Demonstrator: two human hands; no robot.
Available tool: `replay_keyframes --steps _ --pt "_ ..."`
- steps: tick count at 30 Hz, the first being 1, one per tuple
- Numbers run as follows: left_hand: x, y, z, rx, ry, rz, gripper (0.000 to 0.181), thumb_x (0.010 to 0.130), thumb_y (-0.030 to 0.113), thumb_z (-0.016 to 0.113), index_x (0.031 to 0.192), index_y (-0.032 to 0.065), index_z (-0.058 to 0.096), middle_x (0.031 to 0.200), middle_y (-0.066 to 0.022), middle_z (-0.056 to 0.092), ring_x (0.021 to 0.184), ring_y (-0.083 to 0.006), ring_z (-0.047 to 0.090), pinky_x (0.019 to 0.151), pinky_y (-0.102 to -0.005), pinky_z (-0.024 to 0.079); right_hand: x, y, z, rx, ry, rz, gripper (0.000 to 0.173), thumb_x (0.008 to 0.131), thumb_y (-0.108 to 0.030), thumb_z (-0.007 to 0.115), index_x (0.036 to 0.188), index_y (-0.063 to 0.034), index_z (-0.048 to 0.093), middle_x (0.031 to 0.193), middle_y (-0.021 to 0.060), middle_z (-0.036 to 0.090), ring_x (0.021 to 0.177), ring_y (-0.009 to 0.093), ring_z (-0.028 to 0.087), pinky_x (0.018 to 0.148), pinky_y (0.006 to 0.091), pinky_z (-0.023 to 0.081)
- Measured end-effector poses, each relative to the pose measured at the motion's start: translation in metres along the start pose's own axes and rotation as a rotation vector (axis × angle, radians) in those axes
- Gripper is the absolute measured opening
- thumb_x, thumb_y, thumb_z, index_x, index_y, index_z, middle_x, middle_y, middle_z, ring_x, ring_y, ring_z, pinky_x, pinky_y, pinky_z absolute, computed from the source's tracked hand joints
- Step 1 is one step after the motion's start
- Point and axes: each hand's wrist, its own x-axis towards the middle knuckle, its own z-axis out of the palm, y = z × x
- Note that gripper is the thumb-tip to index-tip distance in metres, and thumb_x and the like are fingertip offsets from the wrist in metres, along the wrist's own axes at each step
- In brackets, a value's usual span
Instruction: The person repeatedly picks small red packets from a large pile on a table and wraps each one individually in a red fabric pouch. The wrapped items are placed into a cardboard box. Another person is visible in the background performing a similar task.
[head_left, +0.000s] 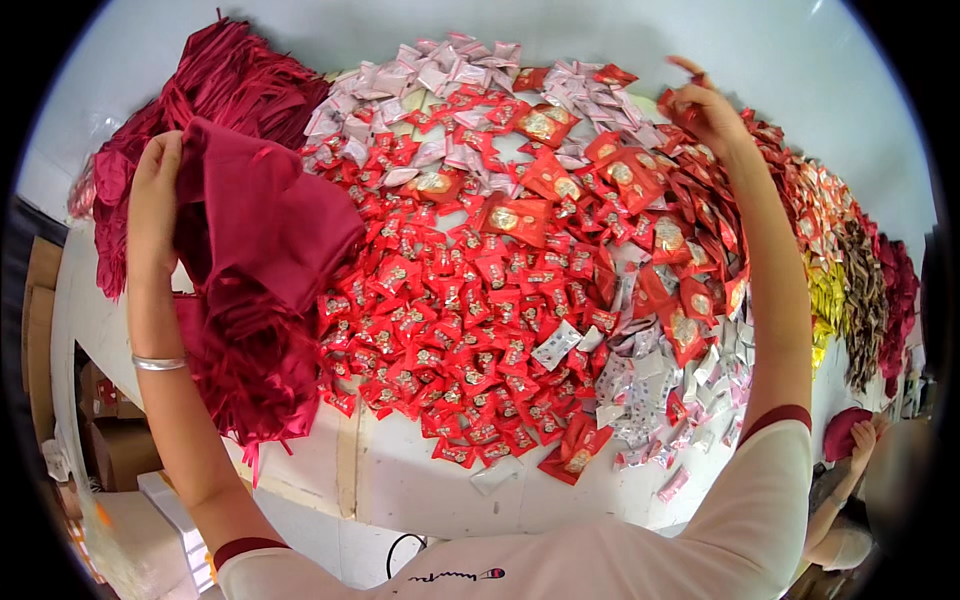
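My left hand (156, 196), a silver bangle on its wrist, grips the edge of a dark red fabric pouch (262, 214). The pouch sags to the right over a heap of similar red pouches (251, 375) with ribbon ties. Over at the far right of the pile, my right hand (705, 112) is raised with one finger stretched out and a small red packet (679, 111) in its fingers, partly covered. Small red wrapped sweets (480, 300) spread across the middle. Larger red packets (637, 180) lie below and left of my right hand.
Pale pink sachets (427, 71) pile at the back and white wrapped pieces (641, 375) at the front right. More pouches (232, 82) stack at the back left. Beyond my right arm are yellow packets (825, 296) and brown packets (861, 300). Another person's hand (862, 442) holds a red pouch.
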Motion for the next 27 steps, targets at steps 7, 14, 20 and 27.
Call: replay_keyframes --steps 7,14,20,27 --pt "-0.040 0.065 0.007 -0.977 0.231 -0.228 0.030 0.086 0.016 0.040 0.107 -0.0038 0.048 0.110 -0.0113 0.049 0.096 -0.0165 0.050 0.084 -0.0290 0.040 0.040 0.055 0.109 -1.203 -0.270 -0.487 0.024 0.073 -0.019 0.055 0.093 -0.0065 0.054 0.088 0.0116 0.056 0.081 0.028 0.054 0.070 0.0350 0.043" --pt "-0.085 0.060 0.044 -1.278 0.448 -0.091 0.028 0.082 0.015 0.044 0.103 -0.0007 0.052 0.107 -0.0101 0.051 0.097 -0.0199 0.050 0.084 -0.0329 0.040 0.053 0.092 0.157 -1.612 -0.522 -0.371 0.022 0.071 -0.011 0.051 0.092 -0.0082 0.055 0.089 0.0102 0.056 0.085 0.027 0.054 0.070 0.0388 0.044" --pt "-0.092 0.086 0.045 -1.068 0.619 -0.134 0.031 0.082 0.016 0.040 0.108 -0.0012 0.048 0.112 -0.0129 0.047 0.102 -0.0234 0.047 0.085 -0.0382 0.040 0.055 0.096 0.158 -1.402 -0.305 -0.400 0.023 0.070 -0.018 0.054 0.090 -0.0048 0.055 0.086 0.0134 0.058 0.079 0.029 0.056 0.066 0.0376 0.045" --pt "-0.094 0.093 0.046 -1.088 0.658 -0.126 0.033 0.084 0.013 0.035 0.110 -0.0046 0.045 0.114 -0.0160 0.045 0.105 -0.0249 0.045 0.086 -0.0401 0.040 0.038 0.051 0.130 -0.462 -0.207 0.078 0.022 0.074 -0.012 0.053 0.094 -0.0015 0.053 0.067 0.0045 0.056 0.040 0.006 0.042 0.035 0.0202 0.035"
